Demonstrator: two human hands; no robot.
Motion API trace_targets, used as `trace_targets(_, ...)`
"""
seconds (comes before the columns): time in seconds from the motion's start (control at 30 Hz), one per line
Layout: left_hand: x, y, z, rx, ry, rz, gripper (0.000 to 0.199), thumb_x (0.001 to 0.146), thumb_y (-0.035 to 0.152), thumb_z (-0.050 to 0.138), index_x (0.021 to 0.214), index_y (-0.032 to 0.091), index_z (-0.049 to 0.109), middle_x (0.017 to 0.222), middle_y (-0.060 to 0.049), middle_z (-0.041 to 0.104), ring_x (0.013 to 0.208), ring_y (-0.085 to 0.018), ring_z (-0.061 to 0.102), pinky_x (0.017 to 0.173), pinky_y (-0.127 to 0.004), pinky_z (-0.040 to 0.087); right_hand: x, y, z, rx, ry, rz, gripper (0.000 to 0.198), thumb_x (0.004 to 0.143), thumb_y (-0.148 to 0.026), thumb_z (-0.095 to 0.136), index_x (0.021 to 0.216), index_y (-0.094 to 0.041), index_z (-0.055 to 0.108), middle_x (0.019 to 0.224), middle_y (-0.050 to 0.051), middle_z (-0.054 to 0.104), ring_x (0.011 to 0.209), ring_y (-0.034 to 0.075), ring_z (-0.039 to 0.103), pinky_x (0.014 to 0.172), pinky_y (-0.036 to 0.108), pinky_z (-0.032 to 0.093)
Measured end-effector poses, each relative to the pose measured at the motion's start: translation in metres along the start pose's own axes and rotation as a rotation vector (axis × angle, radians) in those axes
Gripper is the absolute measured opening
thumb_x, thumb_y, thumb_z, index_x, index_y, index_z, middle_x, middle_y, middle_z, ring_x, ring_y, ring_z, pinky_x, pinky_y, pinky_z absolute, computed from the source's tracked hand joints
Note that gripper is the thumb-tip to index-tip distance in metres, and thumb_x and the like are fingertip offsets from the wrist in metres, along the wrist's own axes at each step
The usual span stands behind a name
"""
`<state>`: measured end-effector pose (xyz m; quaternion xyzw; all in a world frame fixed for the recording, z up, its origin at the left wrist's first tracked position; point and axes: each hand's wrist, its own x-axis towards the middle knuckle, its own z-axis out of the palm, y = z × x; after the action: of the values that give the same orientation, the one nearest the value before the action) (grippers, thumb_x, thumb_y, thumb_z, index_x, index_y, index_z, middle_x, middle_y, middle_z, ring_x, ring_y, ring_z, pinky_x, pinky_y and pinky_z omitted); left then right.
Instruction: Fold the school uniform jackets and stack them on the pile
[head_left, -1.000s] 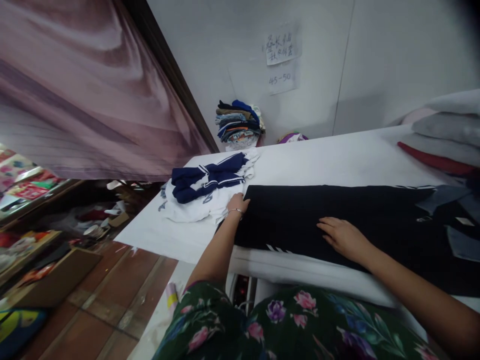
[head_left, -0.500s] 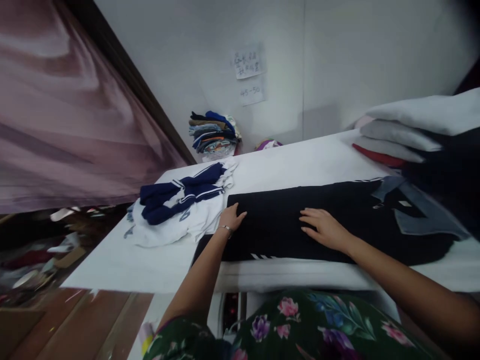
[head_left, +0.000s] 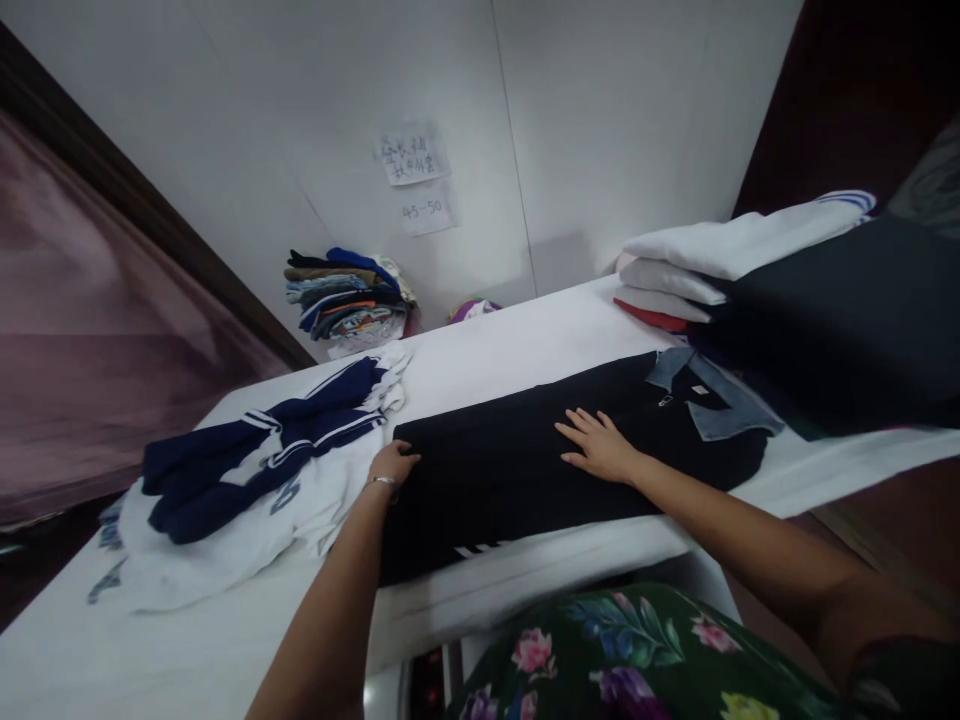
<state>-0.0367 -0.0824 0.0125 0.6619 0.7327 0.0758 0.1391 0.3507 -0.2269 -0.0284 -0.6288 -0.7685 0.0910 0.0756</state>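
A black shirt point(head_left: 480, 470) with a grey-blue denim-look collar point(head_left: 724, 412) lies folded lengthwise on the white-covered table, its collar towards the right. At its left end my left hand point(head_left: 391, 466), with a bracelet at the wrist, has its fingers closed on the edge of the cloth. My right hand point(head_left: 600, 447) rests flat on the middle of the shirt, fingers spread. White stripes show along the near edge. Just left of my left hand lies a loose pile of clothes, a navy garment with white stripes point(head_left: 202, 490) over a white one point(head_left: 210, 570).
To the right stands a stack of folded clothes, with white point(head_left: 697, 240) and dark pieces point(head_left: 847, 330). Another folded stack point(head_left: 352, 295) is behind the table by the wall, near a purple bundle point(head_left: 474, 310). Handwritten papers point(head_left: 415, 165) hang above; a pink curtain point(head_left: 97, 350) is at left.
The view has turned to the right, so everything sits further left in the picture. My left fingers have closed more at the shirt's edge. My right hand still lies flat on it.
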Motion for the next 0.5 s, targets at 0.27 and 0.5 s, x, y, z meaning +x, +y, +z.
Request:
trace_targets(0.27,-0.035,0.05,0.019,0.253,0.255,0.368,0.049,0.089,0.039,0.043,0.132,0.017,0.05,0.143,-0.011,0.046,0.134,-0.023,0.038,0.111,-0.04,0.029,0.023,-0.004,-0.029,0.032,0.082,0.014,0.065,0.091,-0.057,0.036,0.145,-0.022,0.036,0.155,0.013,0.021,0.143,0.03,0.013,0.112,0.053,0.012)
trace_targets(0.5,-0.048,0.074,0.06,0.411,-0.047,0.403,0.062,0.092,0.051,0.034,0.146,0.021,0.033,0.155,-0.008,0.023,0.144,-0.028,0.016,0.112,-0.055,0.019,0.055,0.073,-0.042,-0.056,0.094,0.421,0.07,0.092,-0.057,0.032,0.146,-0.014,0.03,0.156,0.016,0.017,0.143,0.03,0.008,0.113,0.052,0.006)
